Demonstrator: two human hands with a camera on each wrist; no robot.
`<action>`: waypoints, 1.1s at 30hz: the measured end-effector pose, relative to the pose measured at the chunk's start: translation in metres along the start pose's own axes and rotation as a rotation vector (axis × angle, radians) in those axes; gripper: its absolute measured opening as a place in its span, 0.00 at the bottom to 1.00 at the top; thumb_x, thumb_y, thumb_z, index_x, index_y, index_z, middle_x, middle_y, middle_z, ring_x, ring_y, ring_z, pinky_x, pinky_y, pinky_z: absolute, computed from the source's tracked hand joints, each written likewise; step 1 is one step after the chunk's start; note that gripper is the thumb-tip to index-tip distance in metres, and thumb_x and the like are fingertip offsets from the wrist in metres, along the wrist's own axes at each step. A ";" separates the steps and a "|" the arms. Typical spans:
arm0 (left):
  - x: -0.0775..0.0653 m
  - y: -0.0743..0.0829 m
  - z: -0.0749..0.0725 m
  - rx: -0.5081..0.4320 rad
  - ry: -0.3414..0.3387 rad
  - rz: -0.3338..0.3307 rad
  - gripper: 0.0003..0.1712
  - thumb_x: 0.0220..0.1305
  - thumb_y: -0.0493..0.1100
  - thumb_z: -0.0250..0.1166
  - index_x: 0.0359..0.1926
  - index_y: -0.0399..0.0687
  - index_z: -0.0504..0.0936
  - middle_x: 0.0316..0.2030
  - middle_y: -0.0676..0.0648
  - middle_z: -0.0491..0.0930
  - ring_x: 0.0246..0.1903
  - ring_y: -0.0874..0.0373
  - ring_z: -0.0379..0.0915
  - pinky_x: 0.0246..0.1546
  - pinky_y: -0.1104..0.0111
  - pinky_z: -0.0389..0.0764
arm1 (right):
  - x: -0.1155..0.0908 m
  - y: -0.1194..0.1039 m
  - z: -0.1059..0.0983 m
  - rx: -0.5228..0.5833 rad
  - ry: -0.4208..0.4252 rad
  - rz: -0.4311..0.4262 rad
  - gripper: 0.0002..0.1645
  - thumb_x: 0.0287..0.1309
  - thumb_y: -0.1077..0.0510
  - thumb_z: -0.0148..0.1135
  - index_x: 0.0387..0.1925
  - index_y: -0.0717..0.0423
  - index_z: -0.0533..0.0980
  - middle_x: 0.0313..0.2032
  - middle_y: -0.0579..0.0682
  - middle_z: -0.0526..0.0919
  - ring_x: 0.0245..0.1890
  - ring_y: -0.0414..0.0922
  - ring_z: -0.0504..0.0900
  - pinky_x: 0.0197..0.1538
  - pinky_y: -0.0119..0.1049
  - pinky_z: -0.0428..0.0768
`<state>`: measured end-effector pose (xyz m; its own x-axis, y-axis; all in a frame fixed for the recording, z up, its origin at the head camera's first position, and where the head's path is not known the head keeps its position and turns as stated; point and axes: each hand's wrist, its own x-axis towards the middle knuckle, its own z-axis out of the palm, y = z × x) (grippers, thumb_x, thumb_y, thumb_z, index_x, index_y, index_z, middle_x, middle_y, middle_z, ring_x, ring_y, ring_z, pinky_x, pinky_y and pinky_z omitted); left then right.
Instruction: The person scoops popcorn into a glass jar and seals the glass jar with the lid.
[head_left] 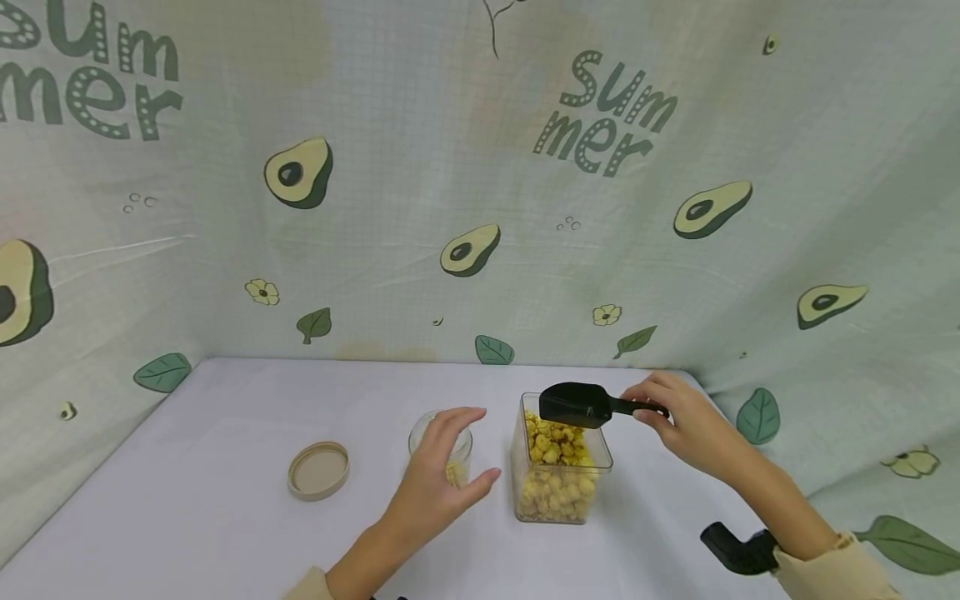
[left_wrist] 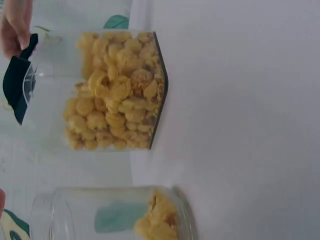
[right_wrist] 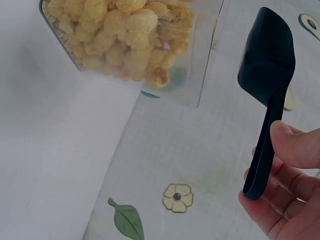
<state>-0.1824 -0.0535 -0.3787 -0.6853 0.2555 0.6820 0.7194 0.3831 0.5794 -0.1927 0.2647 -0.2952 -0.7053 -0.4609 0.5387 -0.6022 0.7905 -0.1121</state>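
My right hand (head_left: 686,421) pinches the handle of a black scoop (head_left: 576,405) over the mouth of a clear square container (head_left: 525,492). Yellow popcorn (left_wrist: 117,92) fills much of that container. In the right wrist view the thumb and fingers grip the scoop (right_wrist: 267,60) by its handle; whether its bowl carries anything is hidden. My left hand (head_left: 438,479) is spread, thumb apart from the fingers, in front of a round clear jar (head_left: 461,446) and partly hiding it. A little popcorn (left_wrist: 160,220) lies at the jar's bottom.
A round beige lid (head_left: 318,471) lies on the white table (head_left: 225,500) left of the jar. Behind the table hangs a cloth (head_left: 390,167) printed with avocados and leaves. A black device (head_left: 742,550) is strapped at the right wrist.
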 end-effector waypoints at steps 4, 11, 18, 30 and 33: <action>0.003 0.006 0.017 -0.113 -0.025 -0.004 0.38 0.49 0.40 0.72 0.62 0.51 0.67 0.57 0.50 0.69 0.56 0.57 0.67 0.52 0.66 0.77 | 0.001 0.000 0.000 -0.026 0.007 -0.012 0.16 0.44 0.70 0.67 0.36 0.53 0.79 0.32 0.41 0.77 0.30 0.35 0.70 0.28 0.30 0.72; 0.003 0.006 0.037 -0.310 -0.114 -0.209 0.34 0.53 0.39 0.69 0.61 0.45 0.68 0.57 0.43 0.69 0.53 0.48 0.70 0.53 0.62 0.78 | 0.003 0.001 -0.003 -0.079 0.033 -0.052 0.17 0.41 0.71 0.68 0.35 0.53 0.79 0.31 0.41 0.77 0.32 0.39 0.70 0.31 0.34 0.71; 0.004 0.000 0.047 -0.404 -0.194 -0.372 0.34 0.55 0.44 0.68 0.62 0.43 0.67 0.57 0.41 0.69 0.54 0.46 0.70 0.52 0.65 0.79 | 0.006 -0.002 -0.009 -0.104 0.027 -0.048 0.16 0.41 0.72 0.68 0.34 0.54 0.79 0.32 0.43 0.76 0.33 0.40 0.70 0.30 0.33 0.73; 0.004 -0.006 0.054 -0.497 -0.218 -0.418 0.34 0.58 0.46 0.66 0.64 0.47 0.66 0.60 0.42 0.67 0.56 0.45 0.68 0.52 0.63 0.79 | 0.019 -0.010 -0.019 -0.189 -0.077 -0.057 0.12 0.46 0.71 0.65 0.34 0.57 0.79 0.30 0.45 0.75 0.33 0.44 0.72 0.32 0.37 0.75; 0.005 -0.007 0.055 -0.499 -0.217 -0.422 0.35 0.57 0.47 0.67 0.64 0.47 0.66 0.59 0.43 0.67 0.55 0.46 0.69 0.51 0.65 0.79 | 0.022 -0.013 -0.022 -0.208 -0.114 -0.031 0.12 0.47 0.71 0.65 0.35 0.57 0.80 0.29 0.44 0.74 0.33 0.43 0.71 0.32 0.36 0.73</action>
<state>-0.1966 -0.0064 -0.4036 -0.8879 0.3663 0.2784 0.3167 0.0477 0.9473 -0.1916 0.2530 -0.2635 -0.7325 -0.5196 0.4398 -0.5427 0.8358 0.0836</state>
